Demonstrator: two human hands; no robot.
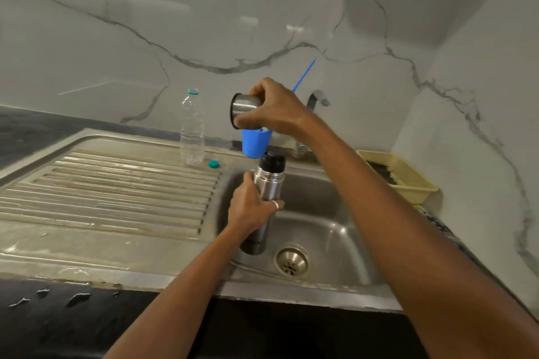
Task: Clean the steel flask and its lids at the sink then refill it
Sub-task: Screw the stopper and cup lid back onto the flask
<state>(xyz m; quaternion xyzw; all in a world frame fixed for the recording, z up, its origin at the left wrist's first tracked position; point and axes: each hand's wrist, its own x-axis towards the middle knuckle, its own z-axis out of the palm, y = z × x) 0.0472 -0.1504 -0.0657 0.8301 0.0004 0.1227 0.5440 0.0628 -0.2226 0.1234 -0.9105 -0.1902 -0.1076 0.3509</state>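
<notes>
My left hand (252, 207) grips the steel flask (264, 183) round its middle and holds it upright over the sink basin (320, 218). A black inner lid (272, 161) sits on the flask's neck. Above it, my right hand (275, 109) holds the steel cup lid (243, 109) tipped on its side, its open mouth facing left. The cup lid is clear of the flask.
A blue cup (254, 142) with a blue brush handle (303, 75) stands behind the flask by the tap (318, 99). A clear plastic bottle (192, 128) and its teal cap (213, 164) sit on the ribbed draining board (110, 192). A yellow basket (399, 175) is at right.
</notes>
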